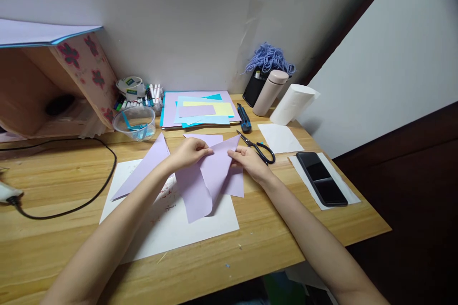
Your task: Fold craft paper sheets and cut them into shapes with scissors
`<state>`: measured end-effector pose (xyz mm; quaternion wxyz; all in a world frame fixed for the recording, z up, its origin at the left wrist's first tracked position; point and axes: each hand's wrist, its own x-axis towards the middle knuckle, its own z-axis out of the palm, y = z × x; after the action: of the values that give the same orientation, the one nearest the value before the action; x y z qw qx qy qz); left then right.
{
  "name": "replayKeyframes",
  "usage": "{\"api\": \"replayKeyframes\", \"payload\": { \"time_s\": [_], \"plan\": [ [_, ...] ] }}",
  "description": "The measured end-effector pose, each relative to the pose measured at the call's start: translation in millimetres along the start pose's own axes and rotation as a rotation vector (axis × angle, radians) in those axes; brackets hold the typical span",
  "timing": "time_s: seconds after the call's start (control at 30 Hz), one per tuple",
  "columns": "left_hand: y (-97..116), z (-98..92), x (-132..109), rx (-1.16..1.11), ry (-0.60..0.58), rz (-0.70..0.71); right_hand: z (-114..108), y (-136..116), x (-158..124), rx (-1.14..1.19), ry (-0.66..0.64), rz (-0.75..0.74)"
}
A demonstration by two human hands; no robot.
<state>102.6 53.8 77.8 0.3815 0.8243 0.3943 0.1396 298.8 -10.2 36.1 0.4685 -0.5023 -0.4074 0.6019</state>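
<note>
My left hand (189, 151) and my right hand (248, 159) both pinch a curled sheet of lilac paper (207, 183) over a white sheet (179, 228) on the wooden desk (53, 186). The left fingers grip its upper left edge, and the right fingers hold its upper right corner. A lilac paper triangle (145, 167) lies flat just left of my left wrist. Black scissors (259, 148) rest right behind my right hand.
A stack of coloured papers (200, 108), a utility knife (244, 118), a clear plastic bowl (135, 123), markers and tape (138, 91) sit at the back. A beige flask (269, 93), paper roll (291, 104), and a phone (321, 178) are on the right. A black cable (100, 190) loops left.
</note>
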Motion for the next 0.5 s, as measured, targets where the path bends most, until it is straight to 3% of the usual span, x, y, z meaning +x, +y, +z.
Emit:
{"api": "replayKeyframes", "payload": {
  "time_s": [0.17, 0.3, 0.4, 0.5],
  "plan": [
    [-7, 10.7, 3, -0.07, 0.015, -0.021, 2, 3, 1, -0.002, 0.083, 0.008],
    [-12, 16.2, 4, -0.111, 0.035, -0.065, 2, 3, -1, -0.016, -0.014, 0.081],
    [-15, 16.9, 5, -0.126, 0.045, -0.047, 2, 3, -2, -0.019, 0.013, 0.087],
    [-17, 17.3, 7, -0.144, 0.065, -0.048, 3, 4, -3, -0.005, -0.048, 0.107]
  ]
}}
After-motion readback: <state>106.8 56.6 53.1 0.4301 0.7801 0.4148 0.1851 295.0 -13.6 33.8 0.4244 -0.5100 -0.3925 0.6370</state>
